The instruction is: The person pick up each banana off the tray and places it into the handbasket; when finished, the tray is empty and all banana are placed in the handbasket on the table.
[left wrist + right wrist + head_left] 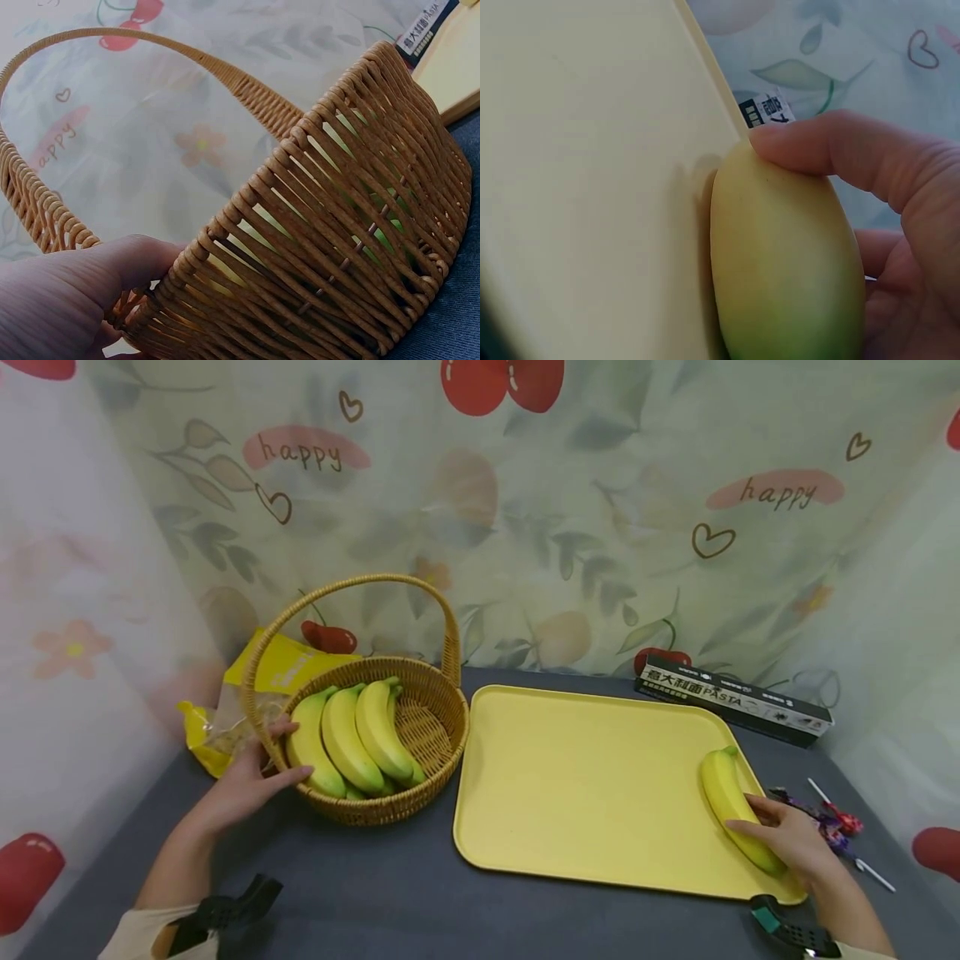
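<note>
Right now, line by line, we note what we see.

Left hand: we see the left hand (243, 785) at the near-left rim of the wicker basket (427, 752), thumb over the rim beside the handle foot, fingers against the outer wall. In the left wrist view the thumb (112, 266) lies on the weave, so we read this grip as closed on the basket rim.

Right hand: we see the right hand (787, 839) on the single banana (731, 806). In the right wrist view a finger (832, 146) curls over the fruit's top and the palm sits beside it, so this grip is clamped on the banana.

Single banana: it lies along the right edge of the yellow tray (585, 785), its stem end pointing away from us and its near end under the hand.

Basket contents: we count at least three bananas in a bunch (348, 743), leaning against the left inner wall; the right half of the basket floor shows bare weave.

Tray: it sits on the dark grey table (360, 877), just beside the basket on its right.

Behind the basket: a yellow snack bag (217, 727) lies partly hidden by the handle (360, 589) and the left hand.

Behind the tray: a long black pasta box (735, 700) lies near the far right corner, apart from the tray.

Right of the tray: wrapped lollipops (832, 822) lie just beyond the right hand, close to the tray's edge.

Backdrop: a printed cloth (570, 510) with fruit and hearts closes in the table on three sides.
</note>
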`<action>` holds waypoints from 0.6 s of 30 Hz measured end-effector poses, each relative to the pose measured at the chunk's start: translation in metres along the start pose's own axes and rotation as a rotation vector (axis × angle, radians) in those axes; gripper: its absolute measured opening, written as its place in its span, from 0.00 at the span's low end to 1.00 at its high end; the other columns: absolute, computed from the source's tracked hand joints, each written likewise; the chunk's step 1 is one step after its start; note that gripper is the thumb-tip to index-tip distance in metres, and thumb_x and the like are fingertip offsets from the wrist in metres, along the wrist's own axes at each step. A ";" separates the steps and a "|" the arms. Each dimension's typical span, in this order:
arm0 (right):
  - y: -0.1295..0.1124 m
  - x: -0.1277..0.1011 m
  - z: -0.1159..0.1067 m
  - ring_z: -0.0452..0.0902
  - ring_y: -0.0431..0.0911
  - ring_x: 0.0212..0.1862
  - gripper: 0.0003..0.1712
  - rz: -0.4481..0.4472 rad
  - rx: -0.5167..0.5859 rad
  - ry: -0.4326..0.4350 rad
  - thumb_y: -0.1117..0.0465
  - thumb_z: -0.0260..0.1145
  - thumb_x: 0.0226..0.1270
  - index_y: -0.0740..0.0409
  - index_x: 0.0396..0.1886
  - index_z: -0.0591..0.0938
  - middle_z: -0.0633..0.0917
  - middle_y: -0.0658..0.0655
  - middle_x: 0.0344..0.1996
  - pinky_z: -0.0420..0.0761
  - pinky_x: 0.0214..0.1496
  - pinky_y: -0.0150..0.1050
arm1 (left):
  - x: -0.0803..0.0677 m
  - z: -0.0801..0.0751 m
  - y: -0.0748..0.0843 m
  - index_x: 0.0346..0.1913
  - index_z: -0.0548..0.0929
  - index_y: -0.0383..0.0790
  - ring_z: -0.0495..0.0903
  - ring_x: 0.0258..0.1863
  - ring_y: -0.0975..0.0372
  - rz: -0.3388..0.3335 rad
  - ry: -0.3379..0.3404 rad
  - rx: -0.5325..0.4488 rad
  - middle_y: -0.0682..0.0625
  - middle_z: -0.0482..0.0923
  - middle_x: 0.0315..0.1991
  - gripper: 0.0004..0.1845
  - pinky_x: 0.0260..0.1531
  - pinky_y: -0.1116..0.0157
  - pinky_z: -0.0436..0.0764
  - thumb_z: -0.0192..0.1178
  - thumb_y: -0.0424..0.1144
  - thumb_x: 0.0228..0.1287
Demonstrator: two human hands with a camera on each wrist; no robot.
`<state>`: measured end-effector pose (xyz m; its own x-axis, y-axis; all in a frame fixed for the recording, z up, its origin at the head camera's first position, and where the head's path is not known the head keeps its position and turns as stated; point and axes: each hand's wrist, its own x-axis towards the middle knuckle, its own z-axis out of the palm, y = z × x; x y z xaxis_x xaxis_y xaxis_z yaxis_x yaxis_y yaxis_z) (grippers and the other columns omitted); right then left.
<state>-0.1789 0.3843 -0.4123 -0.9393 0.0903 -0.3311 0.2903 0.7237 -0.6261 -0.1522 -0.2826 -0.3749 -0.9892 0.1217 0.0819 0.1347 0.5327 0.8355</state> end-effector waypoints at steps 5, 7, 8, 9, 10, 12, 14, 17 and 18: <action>-0.003 -0.002 -0.002 0.70 0.58 0.51 0.54 -0.010 -0.021 -0.008 0.40 0.64 0.59 0.75 0.68 0.53 0.61 0.79 0.63 0.75 0.36 0.29 | 0.001 0.000 0.000 0.69 0.54 0.32 0.58 0.64 0.41 0.003 0.003 0.011 0.31 0.52 0.68 0.36 0.41 0.83 0.65 0.58 0.42 0.64; -0.005 -0.003 -0.003 0.70 0.57 0.50 0.53 -0.029 -0.037 -0.009 0.41 0.63 0.60 0.75 0.68 0.53 0.62 0.79 0.62 0.74 0.37 0.29 | 0.001 0.000 0.000 0.69 0.54 0.32 0.58 0.64 0.41 0.007 0.001 0.013 0.31 0.52 0.68 0.36 0.41 0.83 0.65 0.58 0.41 0.64; -0.007 -0.003 -0.003 0.71 0.56 0.50 0.53 -0.039 -0.041 -0.008 0.42 0.64 0.60 0.75 0.68 0.53 0.62 0.79 0.62 0.75 0.37 0.29 | 0.002 0.000 0.000 0.69 0.54 0.32 0.58 0.64 0.41 0.011 0.001 0.014 0.31 0.52 0.68 0.36 0.41 0.83 0.66 0.58 0.41 0.64; -0.008 -0.004 -0.004 0.71 0.56 0.50 0.52 -0.051 -0.048 -0.004 0.43 0.64 0.60 0.76 0.68 0.53 0.63 0.79 0.62 0.75 0.37 0.29 | 0.002 0.000 0.000 0.69 0.54 0.32 0.58 0.64 0.41 0.014 0.002 0.012 0.31 0.52 0.68 0.36 0.41 0.83 0.66 0.58 0.41 0.64; -0.011 -0.004 -0.004 0.71 0.57 0.50 0.52 -0.066 -0.054 -0.002 0.44 0.64 0.60 0.76 0.68 0.53 0.63 0.79 0.62 0.75 0.38 0.29 | 0.003 0.000 0.000 0.69 0.55 0.31 0.58 0.64 0.41 0.018 0.003 0.011 0.31 0.52 0.68 0.36 0.41 0.82 0.66 0.58 0.40 0.64; -0.017 -0.005 -0.004 0.71 0.58 0.52 0.51 -0.091 -0.051 0.003 0.45 0.64 0.60 0.76 0.67 0.54 0.64 0.79 0.62 0.76 0.39 0.30 | 0.003 0.000 -0.001 0.69 0.54 0.31 0.58 0.64 0.41 0.022 0.004 0.007 0.31 0.52 0.68 0.36 0.41 0.82 0.66 0.59 0.39 0.64; -0.026 -0.005 -0.003 0.71 0.59 0.53 0.51 -0.112 -0.048 0.009 0.45 0.64 0.60 0.77 0.67 0.54 0.64 0.79 0.62 0.77 0.39 0.31 | 0.003 0.000 -0.001 0.69 0.54 0.31 0.58 0.64 0.41 0.024 0.003 0.000 0.31 0.52 0.68 0.35 0.41 0.82 0.66 0.58 0.38 0.64; -0.038 -0.005 -0.001 0.71 0.61 0.54 0.49 -0.145 -0.048 0.012 0.47 0.63 0.62 0.76 0.67 0.54 0.63 0.79 0.63 0.78 0.41 0.33 | 0.002 0.000 -0.002 0.68 0.55 0.30 0.57 0.65 0.40 0.026 0.000 -0.010 0.31 0.52 0.68 0.35 0.41 0.83 0.66 0.58 0.38 0.64; -0.042 -0.005 0.001 0.71 0.62 0.55 0.48 -0.155 -0.044 0.012 0.47 0.63 0.63 0.76 0.68 0.54 0.63 0.78 0.63 0.78 0.41 0.34 | 0.001 0.000 -0.002 0.68 0.55 0.30 0.57 0.65 0.40 0.029 -0.001 -0.013 0.30 0.51 0.68 0.35 0.41 0.83 0.66 0.58 0.38 0.64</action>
<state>-0.1862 0.3524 -0.3848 -0.9744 -0.0170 -0.2242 0.1334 0.7590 -0.6373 -0.1538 -0.2831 -0.3766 -0.9848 0.1378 0.1053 0.1623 0.5182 0.8397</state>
